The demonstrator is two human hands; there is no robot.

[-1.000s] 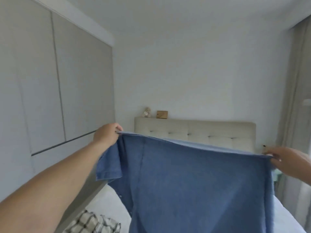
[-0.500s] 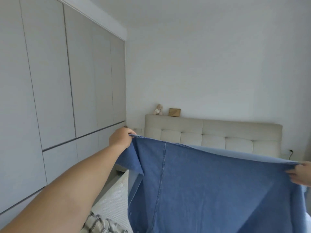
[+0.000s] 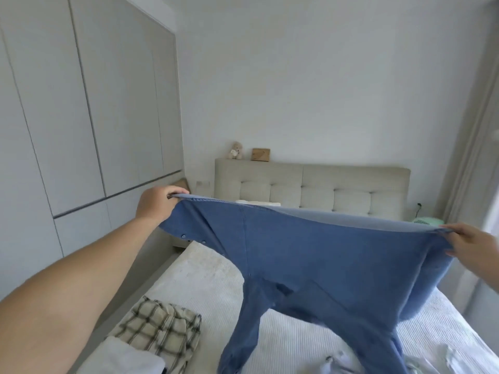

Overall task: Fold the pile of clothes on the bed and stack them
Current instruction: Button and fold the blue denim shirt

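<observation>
- Two hands have the blue shirt (image 3: 310,255) stretched wide in the air above the bed (image 3: 216,271), its top edge running almost level from one fist to the other.
- Left hand (image 3: 156,203) pinches the shirt's top edge at the left end, fingers curled over the hem, forearm reaching in from the lower left corner.
- Right hand (image 3: 469,244) grips the opposite end of that same edge, thumb on top, fabric bunched under the fingers.
- Below the shirt's held edge the cloth sags and twists, buttons showing along the left side, and the lower part trails down towards the bedcover.
- Left of the shirt's hanging tail, a folded checked garment (image 3: 159,327) lies on the bed, with a folded white piece (image 3: 127,357) just beside it at the near edge.
- Right of the tail, pale crumpled clothes (image 3: 432,360) sit on the bedcover, partly hidden by the shirt.
- Behind the shirt stands the tufted headboard (image 3: 324,184); on its ledge sit a small teddy bear (image 3: 235,150) and a wooden box (image 3: 260,154).
- Left of the shirt, grey wardrobe doors (image 3: 81,117) fill the wall.
</observation>
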